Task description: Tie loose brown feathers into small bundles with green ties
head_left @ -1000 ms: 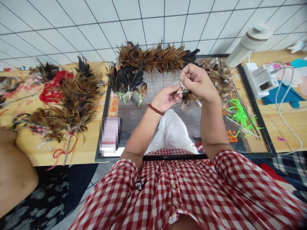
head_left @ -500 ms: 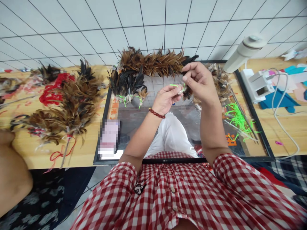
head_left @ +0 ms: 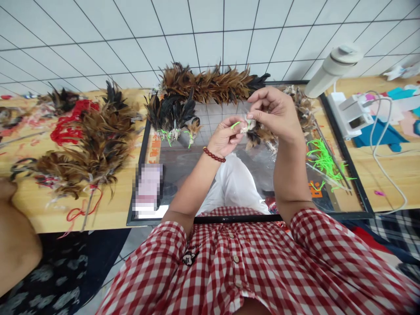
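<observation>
Between my hands is a small bunch of feathers (head_left: 253, 139) with pale quill ends and a bright green string (head_left: 235, 125) at them. My left hand (head_left: 225, 136), with a bead bracelet at the wrist, pinches the quill ends. Close by, thumb and forefinger of my right hand (head_left: 271, 111) are pressed together at the string's other end, the remaining fingers curled. Which feathers under my right hand belong to the bunch and which lie on the glass, I cannot tell. Dark feather bunches (head_left: 172, 111) tied with green string lie to the left on the framed glass panel (head_left: 197, 175).
Long brown feather bundles (head_left: 210, 85) lie at the back by the tiled wall. Green strings (head_left: 320, 159) and thin sticks are at right, near a white bottle (head_left: 333, 70) and charger (head_left: 354, 118). A phone (head_left: 149, 186) lies front left; a co-worker's arm (head_left: 16, 245) is beyond.
My right hand has shifted slightly at the string, its thumb and forefinger now closer to my left fingers. More of the brown feathers beneath it show.
</observation>
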### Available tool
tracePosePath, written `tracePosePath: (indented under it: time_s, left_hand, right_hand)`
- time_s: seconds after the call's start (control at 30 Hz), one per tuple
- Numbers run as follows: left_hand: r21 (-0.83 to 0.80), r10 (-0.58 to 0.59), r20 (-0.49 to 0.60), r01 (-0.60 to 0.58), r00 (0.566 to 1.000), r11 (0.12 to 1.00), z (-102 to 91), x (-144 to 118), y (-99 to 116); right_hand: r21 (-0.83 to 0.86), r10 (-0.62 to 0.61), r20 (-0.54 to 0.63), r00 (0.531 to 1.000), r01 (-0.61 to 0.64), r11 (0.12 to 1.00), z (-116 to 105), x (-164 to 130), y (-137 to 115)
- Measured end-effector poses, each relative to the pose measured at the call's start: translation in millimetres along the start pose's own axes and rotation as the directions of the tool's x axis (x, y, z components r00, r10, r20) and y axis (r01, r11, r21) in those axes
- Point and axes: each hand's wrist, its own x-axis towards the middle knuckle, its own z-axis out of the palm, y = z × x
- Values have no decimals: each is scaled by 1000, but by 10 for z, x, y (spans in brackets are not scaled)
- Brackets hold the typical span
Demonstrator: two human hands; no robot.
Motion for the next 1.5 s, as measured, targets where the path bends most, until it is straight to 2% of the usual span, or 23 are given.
tracePosePath:
  time_s: [0.17,0.43,0.57,0.73,0.8,0.9,1.07,1.2,1.37,1.5]
  left_hand:
    - [-20,13,4,-13,1000,1000,-44,-33,48]
    - [25,-158,1,158,987,987,-42,-4,140]
    - [39,-207,-30,208,978,977,-8,32,125]
    - [206,-257,-27,257,966,944,14,33,9]
    - [320,-232,-42,233,972,918,35,26,-51]
    - [441,-125,-45,132,991,887,72,9,-106]
    - [506,-50,-1,44,999,861,108,-13,-101]
    - [436,26,-133,35,991,899,119,-10,-59]
    - [327,69,-221,7,973,945,106,-12,25]
    - [292,105,-257,-27,961,956,82,-9,66]
  right_hand:
    - [-3,-9,36,999,9,1000,14,2,2]
    - [4,2,37,999,-2,1000,-4,-2,-3]
    - [-17,17,97,995,-15,1000,-75,2,23]
    - [-29,32,200,979,-26,999,-131,47,203]
    - [-45,47,235,971,-37,998,-129,65,265]
    - [-81,55,251,966,-36,996,-112,89,321]
    - [-54,31,213,977,-20,998,-54,141,400]
    - [53,-65,95,993,60,997,-27,160,438]
    - [-138,-15,232,973,48,989,-24,101,397]
    - [-292,-144,189,971,195,936,23,94,362]
